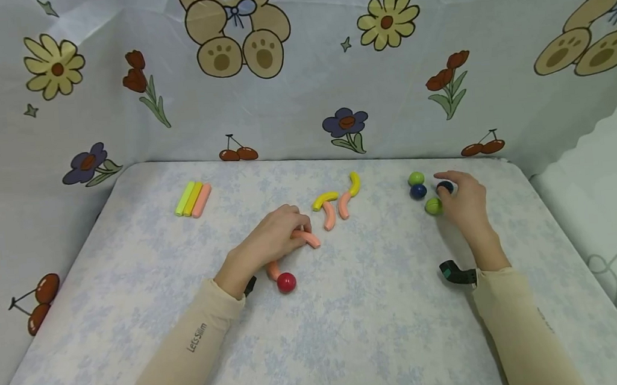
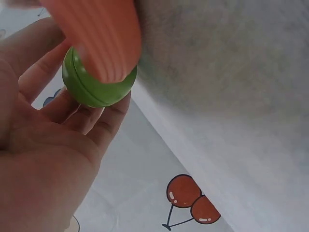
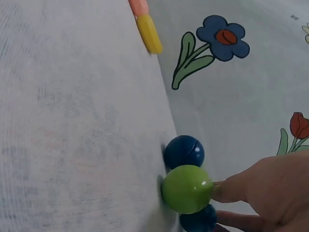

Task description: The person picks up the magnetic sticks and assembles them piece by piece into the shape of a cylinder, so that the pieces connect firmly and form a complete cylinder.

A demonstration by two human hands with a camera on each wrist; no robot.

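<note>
Head view: my two hands work well apart over a pale, blue-mottled table (image 1: 383, 307). My left hand (image 1: 276, 234) reaches across the middle, partly over a pink curved piece (image 1: 309, 239). From above, my own knuckles hide what it holds; the left wrist view shows the fingers cupped round a green ball (image 2: 89, 94). A second pink piece (image 1: 273, 271) pokes out by that wrist, with a red ball (image 1: 286, 282) just beside its end.

Near the table's far right corner, my right hand (image 1: 463, 195) pinches a dark blue ball (image 1: 444, 187) narrowly between thumb and finger. About it sit a nearer green ball (image 1: 434, 207), a farther green ball (image 1: 416, 178) and another blue ball (image 1: 418, 191), the last two touching. Toward the far edge, between my hands, lie the yellow curves (image 1: 325, 200) and the pink curves (image 1: 329, 216); three straight sticks (image 1: 193, 200) line up nearer the far left corner.

Balls roll easily, so in my judgement the right pinch should stay light and low, opening straight out sideways so that the thumb does not nudge the nearer green ball. On the left, I would clear the pink pieces by lifting before any sideways move, and mind the wrist, since a low sleeve could set the red ball rolling.
</note>
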